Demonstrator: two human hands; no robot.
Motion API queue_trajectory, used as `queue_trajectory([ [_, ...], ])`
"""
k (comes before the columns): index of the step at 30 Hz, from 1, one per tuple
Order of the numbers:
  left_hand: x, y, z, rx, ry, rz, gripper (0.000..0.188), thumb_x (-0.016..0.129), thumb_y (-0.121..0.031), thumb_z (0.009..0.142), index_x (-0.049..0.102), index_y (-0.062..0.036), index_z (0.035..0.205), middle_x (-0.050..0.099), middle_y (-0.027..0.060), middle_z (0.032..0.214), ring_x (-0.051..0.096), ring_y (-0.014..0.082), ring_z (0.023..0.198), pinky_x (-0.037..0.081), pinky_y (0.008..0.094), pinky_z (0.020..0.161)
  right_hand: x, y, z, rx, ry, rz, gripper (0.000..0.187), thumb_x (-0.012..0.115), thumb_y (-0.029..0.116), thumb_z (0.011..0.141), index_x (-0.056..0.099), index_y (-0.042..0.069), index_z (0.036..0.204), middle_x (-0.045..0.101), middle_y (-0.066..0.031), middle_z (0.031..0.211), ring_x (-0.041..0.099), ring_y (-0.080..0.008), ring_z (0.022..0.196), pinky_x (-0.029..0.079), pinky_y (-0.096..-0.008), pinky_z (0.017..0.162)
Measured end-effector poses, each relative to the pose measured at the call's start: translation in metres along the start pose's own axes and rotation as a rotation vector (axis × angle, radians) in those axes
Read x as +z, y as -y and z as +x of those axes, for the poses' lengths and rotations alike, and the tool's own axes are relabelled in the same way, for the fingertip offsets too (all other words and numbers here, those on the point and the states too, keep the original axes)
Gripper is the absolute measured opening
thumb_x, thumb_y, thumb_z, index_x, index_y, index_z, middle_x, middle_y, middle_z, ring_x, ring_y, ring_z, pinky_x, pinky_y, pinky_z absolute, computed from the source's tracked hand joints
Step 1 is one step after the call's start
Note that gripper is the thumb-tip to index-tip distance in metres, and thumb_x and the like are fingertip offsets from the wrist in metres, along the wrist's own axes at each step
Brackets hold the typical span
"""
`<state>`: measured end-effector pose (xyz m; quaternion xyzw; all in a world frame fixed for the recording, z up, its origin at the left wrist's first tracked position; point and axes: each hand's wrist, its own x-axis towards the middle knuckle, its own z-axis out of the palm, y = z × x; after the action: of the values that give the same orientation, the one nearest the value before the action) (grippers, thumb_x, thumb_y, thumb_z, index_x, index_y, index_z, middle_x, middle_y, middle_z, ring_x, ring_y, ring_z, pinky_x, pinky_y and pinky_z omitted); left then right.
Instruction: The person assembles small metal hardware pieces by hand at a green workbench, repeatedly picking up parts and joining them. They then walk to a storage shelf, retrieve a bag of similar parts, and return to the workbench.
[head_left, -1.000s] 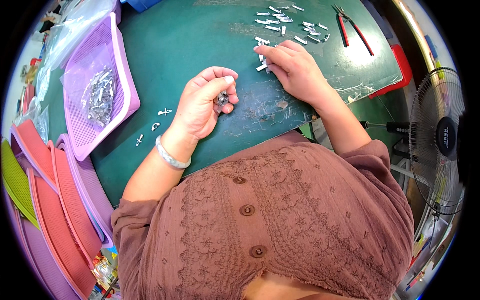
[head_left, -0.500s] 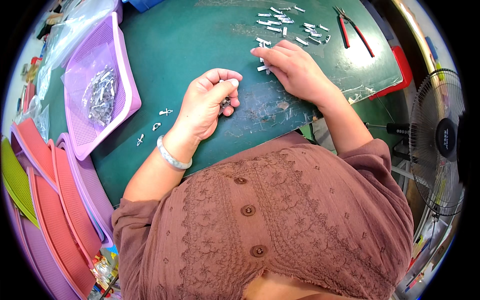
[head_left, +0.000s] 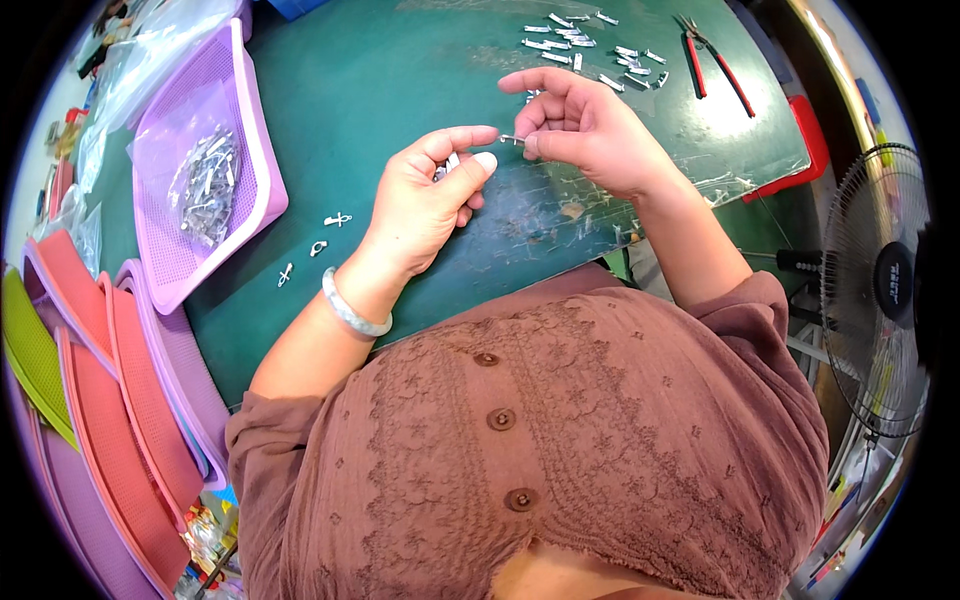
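My right hand [head_left: 608,140] is closed in a pinch on a small silver metal piece [head_left: 513,139], held level above the green table. The piece's free end points at my left index fingertip. Under my left hand's [head_left: 412,195] curled fingers are a few more silver pieces [head_left: 452,161], mostly hidden in the palm. More silver metal pieces [head_left: 556,57] lie scattered beyond my right hand. To the left of my left forearm rest a cross-shaped silver piece [head_left: 338,219], a small ring-like piece [head_left: 318,248] and another small piece [head_left: 285,274].
A purple mesh basket [head_left: 268,190] at the left holds a clear bag of metal pieces [head_left: 210,185]. Red-handled pliers [head_left: 716,68] lie at the far right of the table. Stacked coloured baskets [head_left: 155,400] stand at the left, a fan [head_left: 880,285] at the right.
My right hand has lifted from the pieces on the table with one piece pinched in it. Its fingertips are now close to my left hand, whose thumb and index finger have parted.
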<state>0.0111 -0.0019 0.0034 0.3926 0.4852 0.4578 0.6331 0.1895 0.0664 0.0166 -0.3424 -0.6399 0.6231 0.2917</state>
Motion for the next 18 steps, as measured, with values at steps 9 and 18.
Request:
queue_trajectory([
  [9,-0.004,0.004,0.001,0.076,-0.017,0.02,0.016,0.058,-0.014,0.083,0.06,-0.0034,0.095,0.053,-0.0027,0.067,0.046,0.0025,0.055,0.035,0.0148,0.045,0.01,0.001,0.0,0.139,0.129,0.217,0.044,0.057,-0.001,0.074,0.044,-0.005,0.116,0.058,-0.0058,0.08,0.055,-0.0104,0.068,0.043,-0.0206,0.059],
  [18,-0.006,0.001,0.002,-0.101,0.044,-0.125,0.011,0.059,-0.017,0.084,0.055,-0.0059,0.083,0.05,-0.0022,0.065,0.044,0.0039,0.051,0.033,0.0155,0.042,0.022,-0.003,-0.003,0.028,0.148,0.059,0.031,0.056,0.003,0.079,0.053,0.0,0.11,0.059,-0.0025,0.075,0.054,-0.0076,0.065,0.044,-0.0202,0.059],
])
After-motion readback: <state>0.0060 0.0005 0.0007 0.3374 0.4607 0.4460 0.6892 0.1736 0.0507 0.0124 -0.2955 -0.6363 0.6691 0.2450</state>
